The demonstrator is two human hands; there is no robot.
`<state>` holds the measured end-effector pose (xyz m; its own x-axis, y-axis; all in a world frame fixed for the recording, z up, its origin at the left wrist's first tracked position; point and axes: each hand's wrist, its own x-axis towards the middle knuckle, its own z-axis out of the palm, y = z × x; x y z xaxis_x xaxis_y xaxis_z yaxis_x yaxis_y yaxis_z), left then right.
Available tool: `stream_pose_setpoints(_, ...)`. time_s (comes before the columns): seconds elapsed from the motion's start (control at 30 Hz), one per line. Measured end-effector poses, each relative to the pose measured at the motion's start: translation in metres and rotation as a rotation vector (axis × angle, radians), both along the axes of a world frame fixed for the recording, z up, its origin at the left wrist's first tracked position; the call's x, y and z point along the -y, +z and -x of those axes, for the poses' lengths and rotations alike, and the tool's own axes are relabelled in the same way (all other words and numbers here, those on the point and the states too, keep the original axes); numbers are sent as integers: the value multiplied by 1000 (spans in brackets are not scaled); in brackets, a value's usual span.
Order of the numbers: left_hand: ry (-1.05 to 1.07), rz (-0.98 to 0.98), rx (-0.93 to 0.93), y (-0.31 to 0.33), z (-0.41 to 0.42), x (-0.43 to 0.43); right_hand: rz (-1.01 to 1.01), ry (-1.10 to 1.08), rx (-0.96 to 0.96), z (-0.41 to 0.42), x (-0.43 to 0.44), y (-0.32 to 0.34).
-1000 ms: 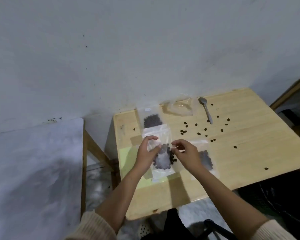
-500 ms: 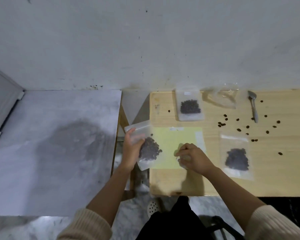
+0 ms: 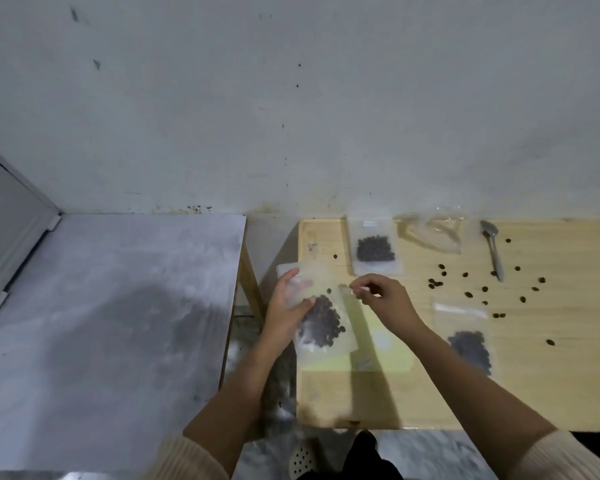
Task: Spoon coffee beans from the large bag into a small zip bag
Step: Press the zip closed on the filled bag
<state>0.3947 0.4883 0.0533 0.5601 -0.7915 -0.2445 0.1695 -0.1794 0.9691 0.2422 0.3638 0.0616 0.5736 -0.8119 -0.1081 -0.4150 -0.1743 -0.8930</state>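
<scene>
Cream ribbed knit sleeves (image 3: 187,460) end near the elbows, forearms bare, above dark trousers (image 3: 361,462).

A plain room in a home is suggested, set up as a makeshift packing corner. A stained, scuffed grey wall (image 3: 291,98) is seen behind a small bare wooden table (image 3: 551,393) and a grey marbled slab (image 3: 118,306). Small zip bags (image 3: 374,249), loose coffee beans (image 3: 468,294) and a household spoon (image 3: 494,251) are spread on the table.

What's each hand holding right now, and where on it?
Left hand grips the small zip bag by its upper half, thumb in front. Right hand is beside its upper right edge; contact cannot be told.
</scene>
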Motion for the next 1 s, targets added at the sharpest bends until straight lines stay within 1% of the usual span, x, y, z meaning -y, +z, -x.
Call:
stream_pose_setpoints(0.07,-67,19,45,12,2,8,-21,9,57,-9,7,22)
stream_pose_setpoints(0.17,-148,48,166,29,5,20,-35,-2,151,-22,9,51)
stream_pose_setpoints(0.33,-217,132,237,54,10,38,-8,-33,198,-31,13,77)
stream_pose_setpoints(0.53,-214,204,264,61,14,49,45,-86,162,-28,17,91)
stream_pose_setpoints(0.77,-194,194,286,59,24,58,68,-110,92,-21,22,93)
stream_pose_setpoints(1.0,-190,181,262,57,33,67,96,-113,34,-14,28,95)
